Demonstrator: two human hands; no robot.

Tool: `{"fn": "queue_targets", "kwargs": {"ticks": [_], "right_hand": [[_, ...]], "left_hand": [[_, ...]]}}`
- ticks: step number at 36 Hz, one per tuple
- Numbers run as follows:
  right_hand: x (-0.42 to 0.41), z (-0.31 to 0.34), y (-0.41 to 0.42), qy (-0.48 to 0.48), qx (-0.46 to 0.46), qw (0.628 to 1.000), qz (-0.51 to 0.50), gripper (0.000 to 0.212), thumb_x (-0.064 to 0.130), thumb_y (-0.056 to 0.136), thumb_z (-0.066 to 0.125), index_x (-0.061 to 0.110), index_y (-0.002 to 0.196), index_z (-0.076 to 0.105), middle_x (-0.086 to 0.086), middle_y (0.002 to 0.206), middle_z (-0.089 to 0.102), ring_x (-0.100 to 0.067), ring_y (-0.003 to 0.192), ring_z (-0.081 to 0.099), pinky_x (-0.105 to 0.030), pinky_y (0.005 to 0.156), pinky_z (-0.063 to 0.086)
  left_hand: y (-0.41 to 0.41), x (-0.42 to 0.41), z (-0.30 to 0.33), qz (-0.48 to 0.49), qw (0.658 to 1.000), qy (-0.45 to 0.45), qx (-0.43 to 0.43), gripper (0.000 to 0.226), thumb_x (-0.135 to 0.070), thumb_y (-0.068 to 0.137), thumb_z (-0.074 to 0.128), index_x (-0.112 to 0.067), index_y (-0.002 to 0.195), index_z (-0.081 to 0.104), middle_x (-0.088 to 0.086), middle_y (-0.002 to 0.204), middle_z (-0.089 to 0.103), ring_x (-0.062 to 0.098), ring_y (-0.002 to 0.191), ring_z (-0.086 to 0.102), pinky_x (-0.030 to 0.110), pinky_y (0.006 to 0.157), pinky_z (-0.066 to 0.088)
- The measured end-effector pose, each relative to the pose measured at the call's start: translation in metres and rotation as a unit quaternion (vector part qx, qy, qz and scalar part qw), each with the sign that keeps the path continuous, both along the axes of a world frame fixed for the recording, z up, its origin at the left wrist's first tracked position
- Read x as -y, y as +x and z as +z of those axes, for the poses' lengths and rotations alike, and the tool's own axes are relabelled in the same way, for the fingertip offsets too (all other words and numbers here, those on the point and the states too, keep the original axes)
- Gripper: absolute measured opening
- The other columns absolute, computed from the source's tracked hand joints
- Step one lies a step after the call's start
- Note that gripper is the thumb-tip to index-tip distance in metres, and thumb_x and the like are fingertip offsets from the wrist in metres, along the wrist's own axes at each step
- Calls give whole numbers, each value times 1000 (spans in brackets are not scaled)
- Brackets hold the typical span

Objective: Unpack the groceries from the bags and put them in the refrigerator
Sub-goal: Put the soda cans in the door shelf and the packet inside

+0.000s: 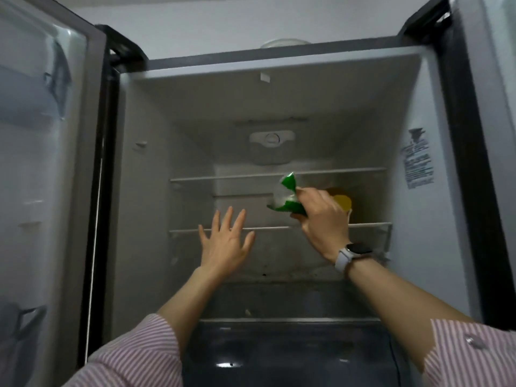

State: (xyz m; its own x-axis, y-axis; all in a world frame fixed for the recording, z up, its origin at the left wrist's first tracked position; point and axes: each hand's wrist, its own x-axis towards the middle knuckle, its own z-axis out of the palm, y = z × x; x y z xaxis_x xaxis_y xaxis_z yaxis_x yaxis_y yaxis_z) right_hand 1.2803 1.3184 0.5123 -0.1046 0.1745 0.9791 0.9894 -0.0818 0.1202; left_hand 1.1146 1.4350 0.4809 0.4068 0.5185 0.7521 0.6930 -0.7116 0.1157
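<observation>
The refrigerator [156, 169] stands open in front of me with both doors swung wide. My right hand [321, 216] grips a green and clear plastic packet [284, 196] and holds it inside, just above the lower glass shelf [229, 229]. Behind that hand a yellow item [343, 201] sits at the right of the same shelf, partly hidden. My left hand [227, 241] is raised in front of the shelf's edge with its fingers spread and nothing in it.
An upper glass shelf [223, 175] is bare. A dark drawer front [279, 347] lies below the shelves. The left door [42, 163] has bins on its inner side. A label [417, 160] is stuck on the right inner wall.
</observation>
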Motion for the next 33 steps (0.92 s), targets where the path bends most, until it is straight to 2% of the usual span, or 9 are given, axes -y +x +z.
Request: {"fn": "queue_targets", "kwargs": {"ticks": [3, 7, 10, 13, 17, 21, 23, 26, 33], "right_hand": [[-23, 6, 9, -54, -14, 998, -38, 43, 4, 81, 61, 12, 123, 55, -8, 113, 62, -30, 99, 57, -40, 77, 48], [-42, 5, 16, -128, -48, 989, -51, 46, 25, 93, 50, 18, 137, 40, -5, 131, 48, -25, 115, 45, -39, 90, 43], [-50, -3, 17, -192, -60, 977, -69, 50, 33, 98, 35, 20, 145, 23, -8, 143, 34, -26, 125, 37, -40, 98, 37], [-51, -15, 17, -186, -59, 976, -98, 59, 39, 98, 30, 12, 147, 14, -11, 148, 27, -27, 136, 28, -45, 113, 23], [-47, -39, 23, -102, 45, 982, -151, 62, 41, 87, 32, 6, 138, 35, -16, 139, 43, -30, 131, 35, -54, 111, 21], [-51, -47, 30, -131, 60, 974, -175, 63, 45, 88, 30, 6, 136, 42, -14, 141, 45, -27, 133, 37, -54, 108, 19], [-50, -40, 24, -164, 31, 972, -168, 67, 50, 89, 19, 9, 139, 38, -11, 144, 42, -24, 135, 36, -52, 114, 17], [-54, -28, 17, -225, 13, 959, -169, 74, 57, 87, 1, 17, 147, 19, -3, 155, 18, -19, 144, 10, -52, 116, 0], [-62, 9, 18, -376, -89, 903, -189, 70, 63, 91, 7, 23, 148, 14, 4, 157, 8, -21, 144, -5, -56, 111, -7]], "left_hand": [[9, -21, 5, 7, 999, -16, -33, 56, -52, 97, 18, -34, 148, 5, -2, 158, 1, 21, 145, -6, 59, 112, -5], [15, -37, 1, 21, 998, 4, -53, 54, -54, 96, 11, -35, 147, 13, -5, 157, 14, 21, 145, 7, 60, 111, 1], [15, -45, -8, 23, 997, 62, -36, 79, -62, 77, -8, -35, 146, 19, -5, 154, 23, 18, 142, 19, 57, 112, 3], [15, -52, -10, 16, 997, 74, -28, 84, -62, 72, -11, -36, 146, 17, -5, 154, 23, 17, 141, 22, 56, 112, 5], [15, -56, -11, 9, 996, 80, -32, 82, -62, 73, -8, -35, 147, 14, -5, 155, 21, 17, 142, 20, 55, 112, 5], [17, -56, -16, 28, 993, 104, -36, 78, -59, 77, -4, -32, 148, 14, -3, 155, 22, 20, 141, 21, 54, 111, 7], [18, -56, -17, 27, 993, 110, -30, 77, -59, 78, -1, -31, 148, 15, -1, 154, 24, 22, 141, 22, 54, 111, 8], [18, -56, -17, 30, 993, 109, -36, 75, -60, 80, 2, -30, 149, 7, -1, 157, 16, 23, 144, 14, 54, 112, 4], [9, -44, -10, 63, 989, 63, -122, 74, -53, 94, 31, -27, 147, -13, -1, 158, -10, 23, 144, -10, 53, 113, -3]]}}
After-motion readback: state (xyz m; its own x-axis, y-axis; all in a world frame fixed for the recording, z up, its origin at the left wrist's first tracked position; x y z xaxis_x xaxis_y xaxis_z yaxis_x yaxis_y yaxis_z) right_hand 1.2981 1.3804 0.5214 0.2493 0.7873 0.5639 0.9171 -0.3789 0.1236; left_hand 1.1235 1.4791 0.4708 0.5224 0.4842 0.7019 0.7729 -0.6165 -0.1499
